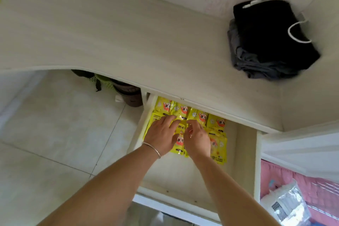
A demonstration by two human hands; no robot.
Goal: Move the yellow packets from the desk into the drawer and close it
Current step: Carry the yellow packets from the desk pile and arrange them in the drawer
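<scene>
The drawer (244,152) under the pale desk (128,42) is pulled open. Several yellow packets (216,122) with orange cartoon faces lie inside it, in rows at the back and left. Both my hands rest flat on the packets. My left hand (161,135), with a thin bracelet at the wrist, presses on the left pile with fingers spread. Touching the middle packets beside it, my right hand (197,138) has its fingers slightly curled. Neither hand clearly grips a packet. No yellow packets show on the desk top.
A folded pile of black and grey clothes (269,38) with a white cord sits on the desk's right side. Under the desk stand a brown bin (128,95) and a green mesh item. A plastic bag (286,205) lies on pink fabric at the lower right.
</scene>
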